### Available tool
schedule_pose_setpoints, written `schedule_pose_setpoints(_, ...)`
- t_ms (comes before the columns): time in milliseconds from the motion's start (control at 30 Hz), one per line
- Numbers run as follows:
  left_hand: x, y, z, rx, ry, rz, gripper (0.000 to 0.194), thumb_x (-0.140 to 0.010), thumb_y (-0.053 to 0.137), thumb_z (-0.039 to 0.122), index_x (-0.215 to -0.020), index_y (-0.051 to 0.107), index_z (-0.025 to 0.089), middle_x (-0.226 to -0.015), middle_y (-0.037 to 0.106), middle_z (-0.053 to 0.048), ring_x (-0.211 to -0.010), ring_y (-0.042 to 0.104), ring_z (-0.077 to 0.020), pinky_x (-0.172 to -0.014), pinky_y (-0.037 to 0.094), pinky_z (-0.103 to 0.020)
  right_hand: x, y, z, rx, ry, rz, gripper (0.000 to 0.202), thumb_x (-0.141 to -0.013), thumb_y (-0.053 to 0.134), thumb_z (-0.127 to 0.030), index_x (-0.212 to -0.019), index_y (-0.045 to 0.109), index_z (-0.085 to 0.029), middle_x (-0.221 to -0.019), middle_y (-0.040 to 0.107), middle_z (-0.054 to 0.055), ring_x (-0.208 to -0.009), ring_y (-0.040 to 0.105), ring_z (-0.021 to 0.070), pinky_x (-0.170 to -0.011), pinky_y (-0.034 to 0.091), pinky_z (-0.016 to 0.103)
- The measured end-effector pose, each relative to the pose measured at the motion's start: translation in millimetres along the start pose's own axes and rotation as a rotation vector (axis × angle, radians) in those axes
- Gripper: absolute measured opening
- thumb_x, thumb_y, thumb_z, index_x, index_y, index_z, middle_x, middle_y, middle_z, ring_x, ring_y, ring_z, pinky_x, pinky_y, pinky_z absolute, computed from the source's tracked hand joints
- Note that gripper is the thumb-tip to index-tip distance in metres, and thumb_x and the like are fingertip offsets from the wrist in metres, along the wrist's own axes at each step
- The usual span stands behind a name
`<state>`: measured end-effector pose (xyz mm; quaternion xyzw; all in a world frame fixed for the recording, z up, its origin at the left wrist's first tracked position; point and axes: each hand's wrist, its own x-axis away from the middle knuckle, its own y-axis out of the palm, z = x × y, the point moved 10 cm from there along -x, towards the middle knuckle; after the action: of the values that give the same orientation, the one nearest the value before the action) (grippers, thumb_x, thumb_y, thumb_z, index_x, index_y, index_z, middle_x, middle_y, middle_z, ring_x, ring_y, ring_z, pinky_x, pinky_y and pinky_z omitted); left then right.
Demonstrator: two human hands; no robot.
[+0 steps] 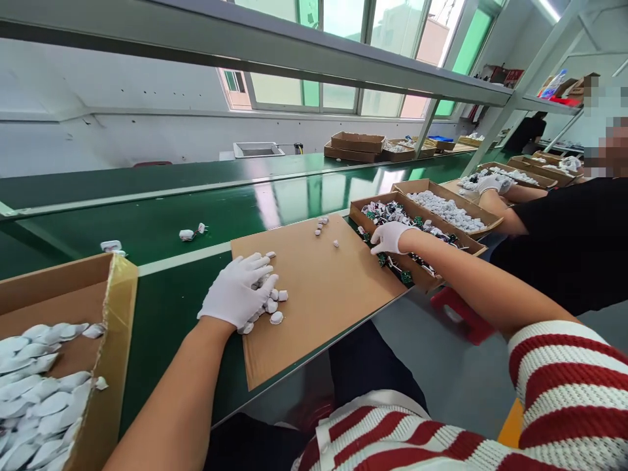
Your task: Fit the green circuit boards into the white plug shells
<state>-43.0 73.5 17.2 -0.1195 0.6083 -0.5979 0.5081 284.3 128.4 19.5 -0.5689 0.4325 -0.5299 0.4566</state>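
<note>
My left hand [239, 290], in a white glove, lies palm down over a small heap of white plastic caps [271, 305] on a brown cardboard sheet [318, 288]. My right hand [391, 237], also gloved, reaches into a cardboard box of small green and black electronic parts [392, 212] at the right; its fingers are spread over the parts and I cannot see anything gripped. A few more white caps [322, 226] sit at the sheet's far edge.
A cardboard box of white caps [105, 340] stands at the near left. The green conveyor belt [196, 216] carries stray white parts [189, 233]. A co-worker in black [574, 242] sits to the right with a gloved hand [490, 184] at other boxes. Further boxes [358, 145] line the belt.
</note>
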Motion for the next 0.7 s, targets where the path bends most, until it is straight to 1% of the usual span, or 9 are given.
schedule_pose_setpoints(67, -0.4, 0.2, 0.1, 0.004, -0.003, -0.012, 0.03, -0.093, 0.048, 0.036, -0.081, 0.074, 0.026, -0.121, 0.075, -0.007, -0.123, 0.063, -0.0302, -0.106, 0.049, -0.05, 8.0, 8.1, 8.5, 0.047, 0.027, -0.069, 0.03, -0.053, 0.093, -0.036, -0.078, 0.081, -0.023, -0.084, 0.078, 0.005, -0.086, 0.072, 0.0278, -0.081, 0.054, 0.034)
schedule_pose_setpoints(133, -0.3, 1.9, 1.4, 0.024, -0.01, -0.023, 0.029, -0.092, 0.049, 0.036, -0.079, 0.073, 0.026, -0.119, 0.075, -0.008, -0.123, 0.063, -0.0312, -0.108, 0.048, -0.052, 13.3, 11.5, 11.8, 0.063, 0.049, -0.089, 0.026, -0.049, 0.093, -0.026, -0.071, 0.08, -0.022, -0.078, 0.076, 0.007, -0.082, 0.071, 0.0284, -0.078, 0.053, 0.035)
schedule_pose_setpoints(233, 2.2, 4.8, -0.7, 0.167, -0.123, -0.014, 0.023, -0.089, 0.055, 0.036, -0.085, 0.075, 0.025, -0.125, 0.073, -0.008, -0.129, 0.059, -0.0341, -0.113, 0.043, -0.056, 17.0, 1.7, 4.2, 0.001, 0.022, -0.049, 0.007, -0.066, 0.083, -0.023, -0.071, 0.08, -0.022, -0.076, 0.075, 0.004, -0.074, 0.068, 0.0228, -0.072, 0.049, 0.031)
schedule_pose_setpoints(300, 8.5, 9.0, -7.9, 0.366, -0.316, -0.002, 0.024, -0.088, 0.059, 0.039, -0.101, 0.075, 0.026, -0.136, 0.067, -0.008, -0.126, 0.062, -0.0353, -0.104, 0.052, -0.058, 18.9, -10.4, -10.4, -0.067, -0.033, -0.013, 0.01, -0.078, 0.073, -0.029, -0.077, 0.081, -0.023, -0.075, 0.074, 0.002, -0.069, 0.064, 0.0174, -0.067, 0.046, 0.027)
schedule_pose_setpoints(367, 16.9, 17.1, -8.1, 0.585, -0.494, -0.033, 0.04, -0.091, 0.057, 0.046, -0.128, 0.066, 0.031, -0.143, 0.06, -0.01, -0.105, 0.072, -0.0325, -0.074, 0.064, -0.051, 20.7, -20.3, -35.4, -0.173, -0.111, 0.024, 0.02, -0.086, 0.067, -0.036, -0.089, 0.082, -0.024, -0.075, 0.073, -0.001, -0.065, 0.059, 0.0135, -0.064, 0.043, 0.024)
schedule_pose_setpoints(433, 19.9, 23.6, 5.0, 0.831, -0.555, -0.104, 0.059, -0.092, 0.058, 0.049, -0.149, 0.046, 0.038, -0.151, 0.053, -0.012, -0.095, 0.074, -0.029, -0.049, 0.06, -0.036, 22.3, -24.9, -70.6, -0.379, -0.21, 0.07, 0.027, -0.085, 0.069, -0.041, -0.103, 0.081, -0.024, -0.073, 0.071, -0.002, -0.064, 0.055, 0.0117, -0.061, 0.039, 0.023)
schedule_pose_setpoints(500, 17.0, 21.4, 20.7, 1.093, -0.537, -0.129, 0.083, -0.085, 0.071, 0.044, -0.157, 0.029, 0.041, -0.162, 0.037, -0.014, -0.113, 0.068, -0.031, -0.047, 0.056, -0.024, 23.1, -22.1, -108.1, -0.579, -0.286, 0.122, 0.036, -0.078, 0.078, -0.041, -0.109, 0.079, -0.023, -0.066, 0.063, -0.004, -0.063, 0.052, 0.0118, -0.061, 0.037, 0.024)
schedule_pose_setpoints(567, 14.2, 17.5, 27.1, 1.249, -0.543, -0.129, 0.093, -0.08, 0.079, 0.038, -0.158, 0.029, 0.042, -0.166, 0.03, -0.015, -0.112, 0.067, -0.0289, -0.048, 0.053, -0.019, 24.9, -14.1, -148.7, -0.654, -0.399, 0.162, 0.034, -0.08, 0.078, -0.035, -0.111, 0.078, -0.022, -0.066, 0.059, -0.005, -0.064, 0.051, 0.0114, -0.064, 0.037, 0.025)
schedule_pose_setpoints(700, 22.6, 23.7, 7.0, 1.281, -0.784, -0.091, 0.074, -0.076, 0.082, 0.035, -0.145, 0.055, 0.027, -0.13, 0.067, -0.017, -0.051, 0.062, -0.0098, -0.036, 0.044, -0.021, 25.7, -5.2, -202.7, -0.701, -0.592, 0.247, 0.022, -0.083, 0.076, -0.025, -0.104, 0.078, -0.021, -0.071, 0.056, -0.003, -0.066, 0.049, 0.0113, -0.069, 0.037, 0.027)
